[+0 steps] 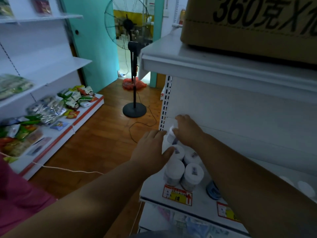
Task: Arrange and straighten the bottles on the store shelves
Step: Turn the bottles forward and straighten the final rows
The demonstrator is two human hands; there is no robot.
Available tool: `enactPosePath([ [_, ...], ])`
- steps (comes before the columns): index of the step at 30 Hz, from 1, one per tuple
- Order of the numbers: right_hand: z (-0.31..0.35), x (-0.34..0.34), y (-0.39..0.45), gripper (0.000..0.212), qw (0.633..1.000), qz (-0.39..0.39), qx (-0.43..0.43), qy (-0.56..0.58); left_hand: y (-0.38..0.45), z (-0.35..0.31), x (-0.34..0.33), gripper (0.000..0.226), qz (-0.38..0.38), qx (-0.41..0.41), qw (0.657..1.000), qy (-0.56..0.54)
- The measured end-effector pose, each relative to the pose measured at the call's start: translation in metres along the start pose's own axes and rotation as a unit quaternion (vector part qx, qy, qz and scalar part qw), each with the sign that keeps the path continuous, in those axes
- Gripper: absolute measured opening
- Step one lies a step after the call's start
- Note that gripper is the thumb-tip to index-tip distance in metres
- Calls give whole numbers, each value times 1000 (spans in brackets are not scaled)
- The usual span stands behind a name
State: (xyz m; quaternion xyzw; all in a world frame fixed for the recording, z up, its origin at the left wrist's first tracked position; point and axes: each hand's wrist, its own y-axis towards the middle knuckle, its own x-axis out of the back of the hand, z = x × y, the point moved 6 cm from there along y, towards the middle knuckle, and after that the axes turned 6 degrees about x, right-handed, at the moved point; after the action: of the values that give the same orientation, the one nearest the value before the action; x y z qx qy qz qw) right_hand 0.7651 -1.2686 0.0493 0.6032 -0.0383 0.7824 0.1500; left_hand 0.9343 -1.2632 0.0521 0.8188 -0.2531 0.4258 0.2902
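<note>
A person's right hand grips a white bottle at the back of a white store shelf, fingers curled over its top. The left hand reaches in beside it, fingers extended, thumb touching the white cap of a nearer bottle. More white-capped bottles stand in rows toward the shelf's front edge, above a red-and-yellow price tag. A cardboard box sits on the shelf above; a pedestal fan stands on the wooden floor.

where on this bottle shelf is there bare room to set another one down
Bare shelf lies behind the right forearm, up to the back panel. The left end is crowded: white-capped bottles stand packed together, with the left hand and right hand on them.
</note>
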Motion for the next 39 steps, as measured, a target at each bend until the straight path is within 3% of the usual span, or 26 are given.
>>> enactPosePath([
  [3,-11,28,-26,27,995,-75,-41,47,6,-16,3,58,-13,-9,999,-38],
  [7,-33,76,-76,47,967,-180,-82,162,12,-56,-3,70,-25,-39,995,-92],
  [10,-56,107,-124,49,934,-215,-140,249,14,-100,-14,79,-27,-92,988,-120],
  [15,-105,152,-202,53,919,-269,-191,217,2,-182,-49,83,25,-160,968,-191],
  [20,-173,191,-264,47,921,-296,-217,133,-10,-257,-87,79,81,-208,958,-182],
  [27,-255,203,-303,43,957,-209,-202,16,-35,-336,-145,82,103,-250,960,-75],
  [33,-289,150,-311,41,981,-90,-174,0,-45,-343,-198,105,173,-145,968,113],
  [36,-294,120,-317,42,984,-51,-172,1,-48,-341,-212,105,209,-106,963,135],
  [39,-292,106,-315,45,986,-29,-163,-9,-49,-341,-216,102,194,-108,965,137],
])
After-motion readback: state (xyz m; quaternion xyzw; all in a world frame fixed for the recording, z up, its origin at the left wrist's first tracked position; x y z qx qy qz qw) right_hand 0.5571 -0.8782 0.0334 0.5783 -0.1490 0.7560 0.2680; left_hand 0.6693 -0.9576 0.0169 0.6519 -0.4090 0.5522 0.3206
